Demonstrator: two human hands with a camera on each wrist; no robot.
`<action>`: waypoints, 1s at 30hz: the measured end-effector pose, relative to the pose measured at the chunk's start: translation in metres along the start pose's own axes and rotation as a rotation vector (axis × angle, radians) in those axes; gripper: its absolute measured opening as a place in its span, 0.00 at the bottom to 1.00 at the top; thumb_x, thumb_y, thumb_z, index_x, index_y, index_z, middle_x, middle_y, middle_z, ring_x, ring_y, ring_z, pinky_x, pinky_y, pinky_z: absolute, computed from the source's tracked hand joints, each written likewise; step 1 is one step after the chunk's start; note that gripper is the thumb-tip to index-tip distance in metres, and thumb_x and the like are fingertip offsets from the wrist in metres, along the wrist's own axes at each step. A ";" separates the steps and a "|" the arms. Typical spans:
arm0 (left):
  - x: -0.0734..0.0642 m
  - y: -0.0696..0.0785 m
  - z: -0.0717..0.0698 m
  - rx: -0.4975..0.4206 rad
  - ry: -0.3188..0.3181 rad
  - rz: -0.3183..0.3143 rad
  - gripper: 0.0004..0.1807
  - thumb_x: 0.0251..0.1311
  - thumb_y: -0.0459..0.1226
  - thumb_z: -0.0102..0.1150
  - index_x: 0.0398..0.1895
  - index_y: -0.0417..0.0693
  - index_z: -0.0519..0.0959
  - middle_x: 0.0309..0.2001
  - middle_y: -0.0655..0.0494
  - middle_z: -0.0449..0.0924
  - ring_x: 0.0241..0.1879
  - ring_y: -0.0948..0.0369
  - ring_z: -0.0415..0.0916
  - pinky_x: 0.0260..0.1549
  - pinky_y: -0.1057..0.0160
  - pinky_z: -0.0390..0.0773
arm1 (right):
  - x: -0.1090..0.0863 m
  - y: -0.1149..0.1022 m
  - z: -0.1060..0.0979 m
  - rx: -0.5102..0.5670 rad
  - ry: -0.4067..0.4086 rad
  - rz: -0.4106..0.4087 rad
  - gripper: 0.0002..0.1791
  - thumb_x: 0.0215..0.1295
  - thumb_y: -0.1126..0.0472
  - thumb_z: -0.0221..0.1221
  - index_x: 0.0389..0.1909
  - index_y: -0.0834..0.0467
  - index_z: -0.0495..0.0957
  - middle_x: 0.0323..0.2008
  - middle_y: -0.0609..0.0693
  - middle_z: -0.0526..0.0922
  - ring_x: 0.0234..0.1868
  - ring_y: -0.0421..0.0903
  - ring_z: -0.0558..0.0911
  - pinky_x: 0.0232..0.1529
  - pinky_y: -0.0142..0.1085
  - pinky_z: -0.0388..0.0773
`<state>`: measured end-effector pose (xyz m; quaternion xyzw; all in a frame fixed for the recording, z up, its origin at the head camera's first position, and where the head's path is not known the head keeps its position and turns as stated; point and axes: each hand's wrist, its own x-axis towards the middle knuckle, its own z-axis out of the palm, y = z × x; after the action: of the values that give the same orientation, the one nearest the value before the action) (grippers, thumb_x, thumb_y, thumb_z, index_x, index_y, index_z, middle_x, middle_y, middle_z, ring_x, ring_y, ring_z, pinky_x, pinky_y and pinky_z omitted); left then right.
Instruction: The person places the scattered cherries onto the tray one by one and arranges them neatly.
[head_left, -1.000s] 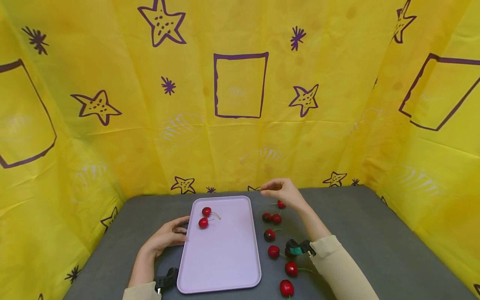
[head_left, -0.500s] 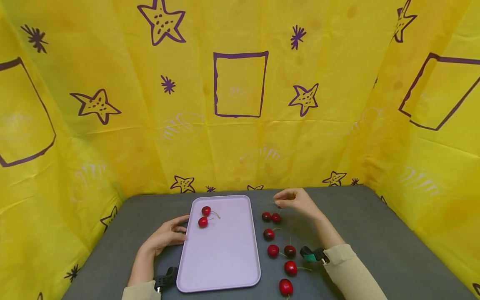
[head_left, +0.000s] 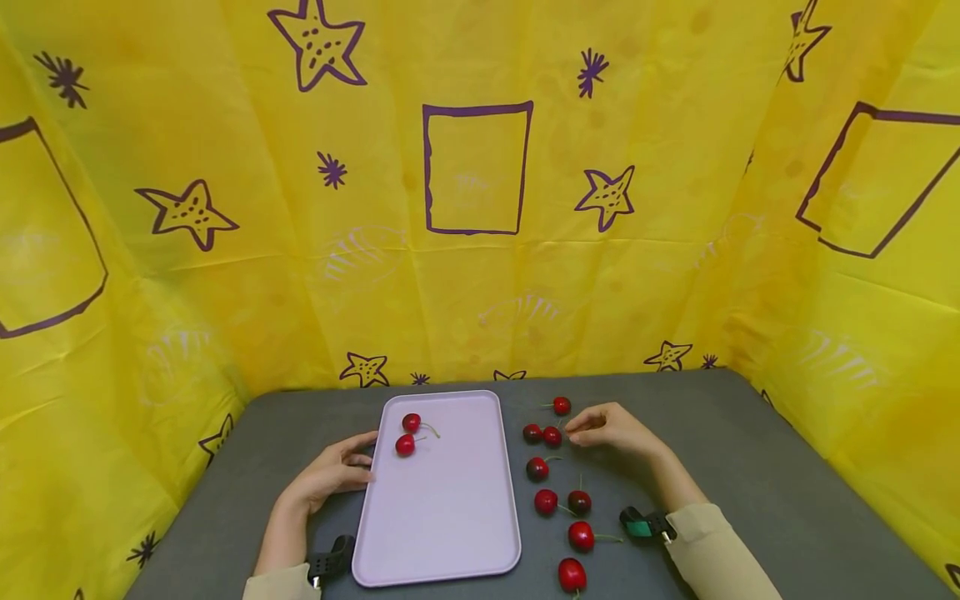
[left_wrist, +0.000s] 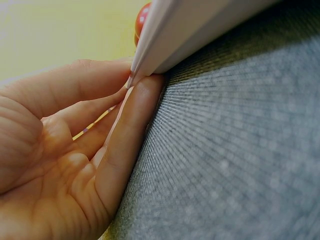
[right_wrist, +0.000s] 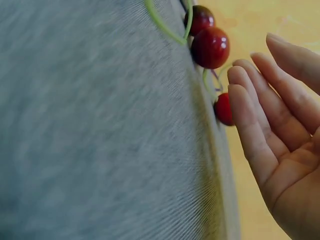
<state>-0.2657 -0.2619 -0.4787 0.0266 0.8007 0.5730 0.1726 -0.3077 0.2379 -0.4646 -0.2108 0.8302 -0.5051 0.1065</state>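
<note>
A pale lilac tray (head_left: pixel 442 525) lies on the dark table, with two stemmed cherries, one cherry (head_left: pixel 412 423) just beyond the other cherry (head_left: pixel 405 446), at its far left. My left hand (head_left: pixel 333 471) holds the tray's left edge. In the left wrist view, the rim (left_wrist: pixel 150 47) sits between the fingertips of that hand (left_wrist: pixel 75 140). Right of the tray, my right hand (head_left: pixel 618 433) hovers beside a pair of touching cherries (head_left: pixel 552 437). Seen from the right wrist, this hand (right_wrist: pixel 280 125) has relaxed fingers with nothing between them; the nearer dark-red cherry (right_wrist: pixel 211 47) lies just past the fingertips.
More cherries lie loosely down the tray's right side, from a far cherry (head_left: pixel 562 406) to a near cherry (head_left: pixel 572 575). A yellow patterned cloth (head_left: pixel 480 292) rises behind the table and at both sides.
My right hand has come back toward me and to the right, passing over the far cherry to the touching pair. The left hand and the tray have kept their places.
</note>
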 end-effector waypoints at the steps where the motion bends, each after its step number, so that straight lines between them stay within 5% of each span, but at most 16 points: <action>1: 0.000 0.000 0.000 0.004 0.000 -0.001 0.44 0.53 0.31 0.66 0.74 0.37 0.57 0.50 0.40 0.74 0.43 0.58 0.76 0.47 0.59 0.86 | -0.001 0.002 0.000 0.009 -0.006 0.000 0.17 0.60 0.59 0.67 0.46 0.66 0.84 0.43 0.60 0.88 0.37 0.33 0.83 0.39 0.26 0.80; 7: 0.001 0.000 -0.001 -0.001 0.000 -0.009 0.45 0.53 0.32 0.66 0.75 0.38 0.57 0.49 0.41 0.74 0.42 0.58 0.76 0.46 0.61 0.86 | -0.002 0.008 0.003 0.024 -0.023 -0.013 0.16 0.60 0.60 0.67 0.46 0.66 0.84 0.43 0.64 0.87 0.37 0.32 0.83 0.40 0.25 0.80; 15: 0.001 0.001 -0.001 -0.005 -0.003 -0.003 0.45 0.53 0.32 0.67 0.75 0.38 0.58 0.49 0.42 0.74 0.43 0.58 0.76 0.47 0.60 0.85 | -0.007 0.012 0.004 -0.001 -0.076 -0.010 0.15 0.60 0.60 0.67 0.44 0.65 0.85 0.39 0.52 0.90 0.36 0.33 0.82 0.40 0.26 0.81; 22: 0.001 0.000 0.000 -0.001 0.011 -0.010 0.45 0.52 0.32 0.67 0.74 0.38 0.58 0.49 0.42 0.74 0.43 0.58 0.76 0.47 0.60 0.86 | -0.010 0.014 0.004 0.028 -0.178 -0.056 0.13 0.58 0.64 0.67 0.41 0.68 0.85 0.38 0.67 0.87 0.33 0.33 0.84 0.37 0.28 0.82; 30: 0.001 0.000 0.000 -0.010 0.003 -0.011 0.45 0.53 0.32 0.67 0.75 0.38 0.58 0.48 0.43 0.75 0.42 0.58 0.76 0.45 0.61 0.86 | -0.012 0.013 0.003 0.026 -0.257 -0.081 0.10 0.57 0.67 0.67 0.39 0.69 0.85 0.35 0.67 0.87 0.29 0.32 0.82 0.34 0.28 0.82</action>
<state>-0.2664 -0.2613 -0.4791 0.0203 0.7983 0.5760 0.1745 -0.2991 0.2464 -0.4780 -0.3058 0.7937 -0.4886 0.1943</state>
